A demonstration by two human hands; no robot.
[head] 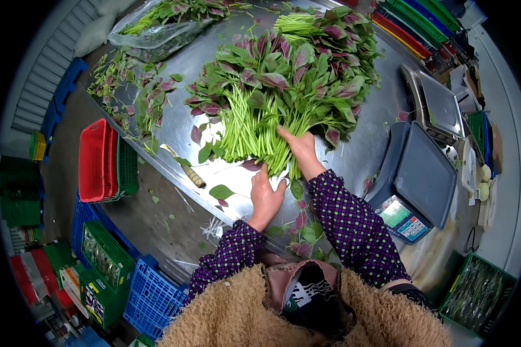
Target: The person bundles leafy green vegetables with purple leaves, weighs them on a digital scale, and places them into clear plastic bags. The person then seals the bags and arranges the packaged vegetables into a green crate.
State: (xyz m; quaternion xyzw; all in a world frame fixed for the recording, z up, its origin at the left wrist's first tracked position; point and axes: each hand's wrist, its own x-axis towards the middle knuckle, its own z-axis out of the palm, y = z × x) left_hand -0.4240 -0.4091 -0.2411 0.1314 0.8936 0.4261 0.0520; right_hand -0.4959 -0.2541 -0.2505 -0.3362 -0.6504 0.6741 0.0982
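Note:
A pile of red-and-green leafy amaranth (pixel 286 82) lies on the metal table (pixel 239 197), its pale green cut stems pointing towards me. My right hand (pixel 303 149) rests on the right part of the stems, thumb stretched over them; its other fingers are hidden, so its grip is unclear. Just below the stem ends is my left hand (pixel 266 195), thumb and forefinger apart, the forefinger tip close to the stems. Left of the stems lies a knife with a wrapped handle (pixel 193 176), a leaf over part of it.
A digital scale (pixel 425 173) stands at the right, with another scale (pixel 440 104) behind it. Loose leaves (pixel 143 95) litter the table's left side, near a plastic bag of greens (pixel 160 37). Red baskets (pixel 96 160) and blue crates (pixel 152 299) are beyond the table's left edge.

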